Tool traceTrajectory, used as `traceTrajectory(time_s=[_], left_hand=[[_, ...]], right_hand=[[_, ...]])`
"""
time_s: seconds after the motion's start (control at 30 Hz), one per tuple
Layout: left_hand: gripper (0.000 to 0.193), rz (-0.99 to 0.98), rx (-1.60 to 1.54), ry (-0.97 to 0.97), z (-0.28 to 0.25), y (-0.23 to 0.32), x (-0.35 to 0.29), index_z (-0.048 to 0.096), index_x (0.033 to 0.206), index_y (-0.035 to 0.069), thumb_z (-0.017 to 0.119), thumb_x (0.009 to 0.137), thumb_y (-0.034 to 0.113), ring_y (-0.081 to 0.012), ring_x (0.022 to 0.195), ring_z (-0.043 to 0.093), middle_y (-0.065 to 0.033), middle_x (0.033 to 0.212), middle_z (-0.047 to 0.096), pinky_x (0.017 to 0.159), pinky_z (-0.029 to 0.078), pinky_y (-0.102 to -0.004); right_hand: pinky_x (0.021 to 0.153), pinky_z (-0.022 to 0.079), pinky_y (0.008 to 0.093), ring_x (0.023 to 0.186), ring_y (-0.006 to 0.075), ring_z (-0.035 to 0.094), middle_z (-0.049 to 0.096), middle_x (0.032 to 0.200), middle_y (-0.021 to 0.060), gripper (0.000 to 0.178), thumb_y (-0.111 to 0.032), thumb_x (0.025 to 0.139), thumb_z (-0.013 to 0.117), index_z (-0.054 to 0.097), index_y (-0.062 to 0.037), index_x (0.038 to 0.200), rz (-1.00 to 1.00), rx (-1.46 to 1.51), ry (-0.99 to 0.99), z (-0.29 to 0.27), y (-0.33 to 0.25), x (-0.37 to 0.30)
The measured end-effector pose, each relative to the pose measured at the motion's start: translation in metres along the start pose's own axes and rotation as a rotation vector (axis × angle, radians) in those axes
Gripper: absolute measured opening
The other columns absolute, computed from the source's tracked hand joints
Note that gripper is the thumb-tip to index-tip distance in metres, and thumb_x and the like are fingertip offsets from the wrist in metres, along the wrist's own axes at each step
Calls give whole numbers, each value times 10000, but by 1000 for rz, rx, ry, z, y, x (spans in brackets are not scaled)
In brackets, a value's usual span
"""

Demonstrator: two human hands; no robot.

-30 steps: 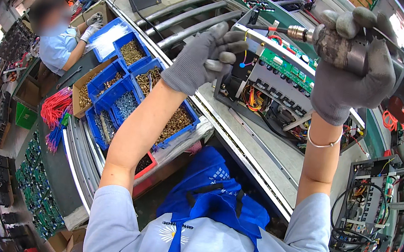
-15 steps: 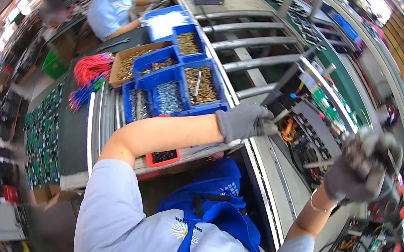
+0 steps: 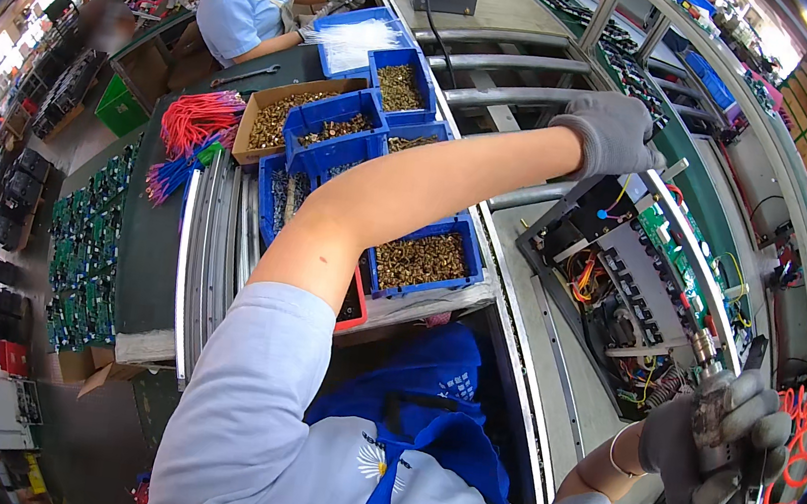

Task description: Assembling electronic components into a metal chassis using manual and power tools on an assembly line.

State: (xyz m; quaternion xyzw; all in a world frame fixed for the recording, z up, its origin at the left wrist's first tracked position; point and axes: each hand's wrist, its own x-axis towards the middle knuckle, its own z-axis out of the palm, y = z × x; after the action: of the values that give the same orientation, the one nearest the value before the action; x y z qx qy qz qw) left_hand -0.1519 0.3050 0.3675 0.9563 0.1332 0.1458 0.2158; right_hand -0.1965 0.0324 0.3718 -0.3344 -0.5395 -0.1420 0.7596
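Note:
My right hand (image 3: 707,446), in a grey glove, is wrapped round a metal power screwdriver (image 3: 707,405). The tool's tip points away from me, toward the long metal bar of an opened equipment chassis (image 3: 627,279). That chassis holds a green circuit board, coloured wires and a dark slotted panel. My left arm reaches across to the far side. There my gloved left hand (image 3: 614,137) is closed above the chassis's far corner, and its fingertips hide whatever they may hold.
Blue bins of brass screws (image 3: 423,259) stand left of the chassis, beside a cardboard box (image 3: 272,130) of brass parts. Red wire bundles (image 3: 198,121) lie beyond. A red coiled hose (image 3: 797,452) hangs at right. Metal rollers (image 3: 517,67) run ahead. A co-worker sits far left.
My left hand has moved away and rightward from the chassis's near left corner to its far corner. My right hand has lowered with the screwdriver, which now shows clearly.

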Motion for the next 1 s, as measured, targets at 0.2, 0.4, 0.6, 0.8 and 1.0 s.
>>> traceTrajectory(time_s=[0.2,0.4,0.6,0.8,1.0], left_hand=[[324,55,-91,93,11,-4,-2,761,965,137,643,844,414,-246,849,684,-112,879,716,802,516,-387],[290,89,-305,234,27,-5,-17,754,864,87,712,796,367,-259,740,676,-122,781,696,711,519,-350],[277,156,-362,415,42,-15,-30,742,818,54,759,752,323,-217,637,642,-122,734,681,636,499,-335],[187,148,-375,401,40,-27,-29,721,857,17,726,807,197,-100,586,581,-69,656,651,563,462,-278],[155,174,-285,495,56,-14,-23,711,863,-7,707,764,113,-114,593,609,-111,671,657,569,479,-281]], right_hand=[[606,347,281,683,133,415,424,707,13,318,-284,829,657,396,-120,903,3,82,-39,-14,-2,3],[611,377,313,723,153,435,459,740,24,282,-286,844,617,392,-122,889,95,107,-97,-19,7,11],[679,498,405,778,253,559,554,953,95,501,-289,831,558,528,-33,1261,13,108,-185,-25,45,22],[674,550,440,718,245,605,622,958,187,349,-135,854,410,564,35,1117,-57,33,324,9,83,28],[622,523,395,695,200,558,602,916,162,347,-108,887,410,514,4,1198,57,405,100,-15,89,28]])
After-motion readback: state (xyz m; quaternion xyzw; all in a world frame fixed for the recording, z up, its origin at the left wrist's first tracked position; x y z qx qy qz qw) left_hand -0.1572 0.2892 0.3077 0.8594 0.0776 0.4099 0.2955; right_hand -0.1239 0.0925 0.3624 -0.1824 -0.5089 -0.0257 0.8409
